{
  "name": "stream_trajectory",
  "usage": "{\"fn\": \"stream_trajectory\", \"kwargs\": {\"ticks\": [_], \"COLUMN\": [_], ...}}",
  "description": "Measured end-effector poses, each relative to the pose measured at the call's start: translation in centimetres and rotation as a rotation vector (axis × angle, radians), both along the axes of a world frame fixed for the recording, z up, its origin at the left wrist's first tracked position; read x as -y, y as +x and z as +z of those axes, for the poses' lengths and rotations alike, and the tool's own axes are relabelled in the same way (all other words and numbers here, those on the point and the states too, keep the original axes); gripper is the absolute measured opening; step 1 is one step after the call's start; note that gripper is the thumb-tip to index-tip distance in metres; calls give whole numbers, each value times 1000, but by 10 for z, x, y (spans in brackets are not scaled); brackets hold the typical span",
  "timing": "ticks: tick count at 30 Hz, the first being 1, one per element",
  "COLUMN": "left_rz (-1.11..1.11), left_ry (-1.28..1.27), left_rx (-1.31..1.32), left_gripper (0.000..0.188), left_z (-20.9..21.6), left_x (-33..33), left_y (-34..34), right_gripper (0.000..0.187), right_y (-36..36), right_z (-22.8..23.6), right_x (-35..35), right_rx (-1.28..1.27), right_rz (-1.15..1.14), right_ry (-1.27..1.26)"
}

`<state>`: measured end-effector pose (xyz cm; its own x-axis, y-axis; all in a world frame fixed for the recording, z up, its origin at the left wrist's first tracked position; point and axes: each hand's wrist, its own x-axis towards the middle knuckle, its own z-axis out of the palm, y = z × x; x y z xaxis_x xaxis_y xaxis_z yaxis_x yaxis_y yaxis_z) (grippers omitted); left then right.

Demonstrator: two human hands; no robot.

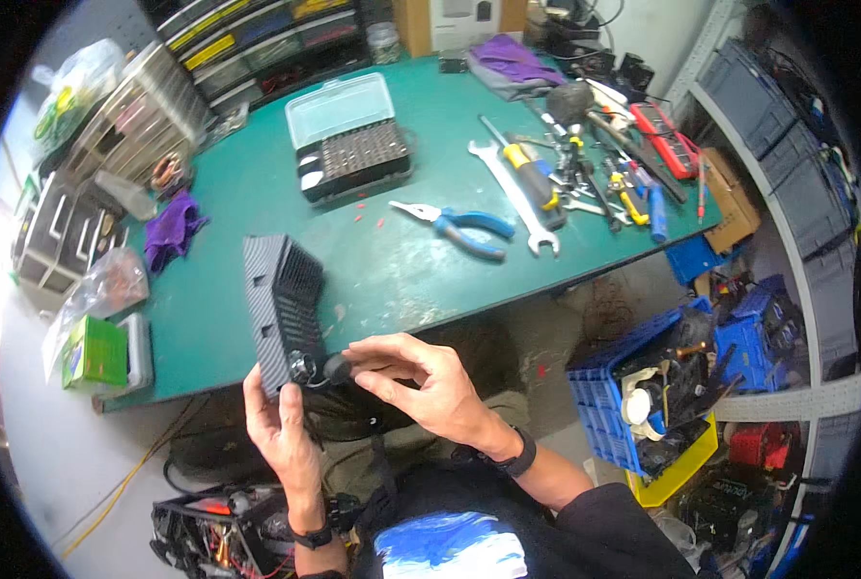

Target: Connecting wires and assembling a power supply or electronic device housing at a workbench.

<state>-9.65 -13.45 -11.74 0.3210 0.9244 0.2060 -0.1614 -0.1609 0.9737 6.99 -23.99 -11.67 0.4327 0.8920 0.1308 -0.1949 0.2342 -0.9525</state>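
Note:
My left hand (286, 434) grips the lower end of a long dark box-shaped housing (274, 304), which stands tilted at the table's near edge. Its side has a striped, carbon-like pattern with small square holes, and its inner face is ribbed. A shiny round fitting (301, 367) sits at its lower end. Close beside that fitting, my right hand (426, 386) pinches a small dark round knob-like piece (337, 369) between thumb and fingers. Whether the piece touches the fitting I cannot tell. Blue-handled pliers (459, 228) lie beyond my hands on the green table (392, 275).
An open case of small bits (358, 159) stands at the table's far middle. To the right lie a wrench (515, 193), a yellow-black screwdriver (532, 176), several other tools and a red meter (664, 140). Purple cloth (173, 232) lies left. A blue crate (604, 405) stands low right.

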Motion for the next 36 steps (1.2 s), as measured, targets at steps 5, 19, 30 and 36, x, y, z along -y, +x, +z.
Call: {"fn": "stream_trajectory", "kwargs": {"ticks": [5, 19, 30, 36], "left_rz": [7, 3, 24, 43], "left_ry": [6, 20, -9, -35], "left_rx": [-15, -92, -132, -102], "left_gripper": [48, 49, 45, 48], "left_z": [-14, -8, -12, -19], "left_x": [2, 0, 1, -4], "left_y": [-5, 2, -2, -6], "right_gripper": [36, 24, 22, 21], "right_y": [41, 184, 245, 265], "right_z": [-9, 16, -2, 8], "right_x": [36, 149, 172, 175], "right_rx": [121, 629, 765, 829], "right_rz": [-113, -831, -976, -1034], "right_ry": [-53, -336, -347, -364]}}
